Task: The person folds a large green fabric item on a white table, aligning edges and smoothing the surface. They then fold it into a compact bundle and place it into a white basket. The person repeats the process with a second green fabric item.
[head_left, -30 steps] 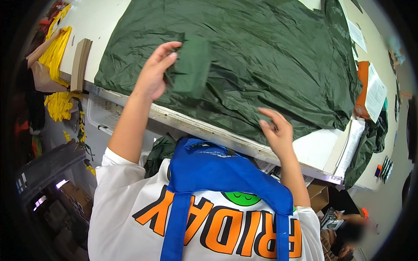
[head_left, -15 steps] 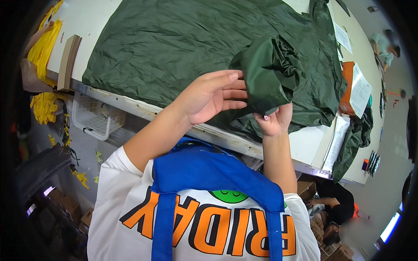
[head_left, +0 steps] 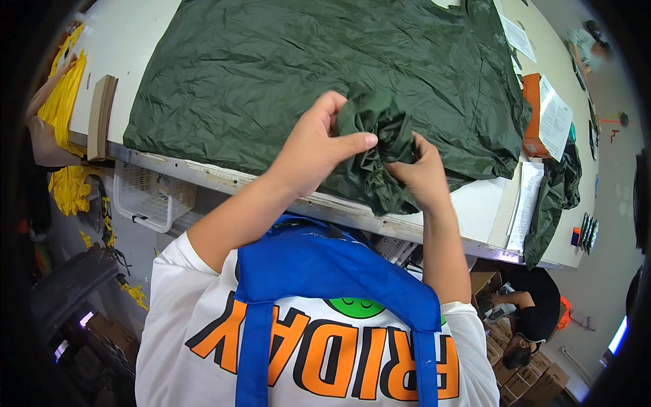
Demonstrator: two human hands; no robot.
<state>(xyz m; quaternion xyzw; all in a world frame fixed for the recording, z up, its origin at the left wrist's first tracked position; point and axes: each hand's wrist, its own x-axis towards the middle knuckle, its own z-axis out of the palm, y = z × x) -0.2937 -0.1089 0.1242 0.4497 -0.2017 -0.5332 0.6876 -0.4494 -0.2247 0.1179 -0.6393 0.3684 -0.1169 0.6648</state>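
Note:
Dark green, thin, crinkled fabric [head_left: 271, 74], which looks like a waterproof garment, is spread over the white table. A bunched, gathered part [head_left: 371, 146] of it is lifted at the table's near edge between my hands. My left hand [head_left: 325, 139] grips the bunch from its left side, with the thumb on the near face and the fingers wrapped behind. From the right, my right hand [head_left: 422, 169] pinches the gathered folds, its fingertips partly buried in the cloth. The exact shape of the bunched part cannot be made out.
An orange box [head_left: 534, 115] with papers stands right of the cloth. Near it lie a paper stack [head_left: 525, 203] and more green fabric [head_left: 550, 210]. Cardboard strips [head_left: 102, 115] and yellow cloth [head_left: 64, 108] are at left. A white basket [head_left: 152, 193] sits under the table. A person [head_left: 529, 305] works at lower right.
My left hand, previously open beside the raised cloth, has closed on it. The puffed part has been gathered into a tighter bunch and brought down and left; the right hand has turned with it.

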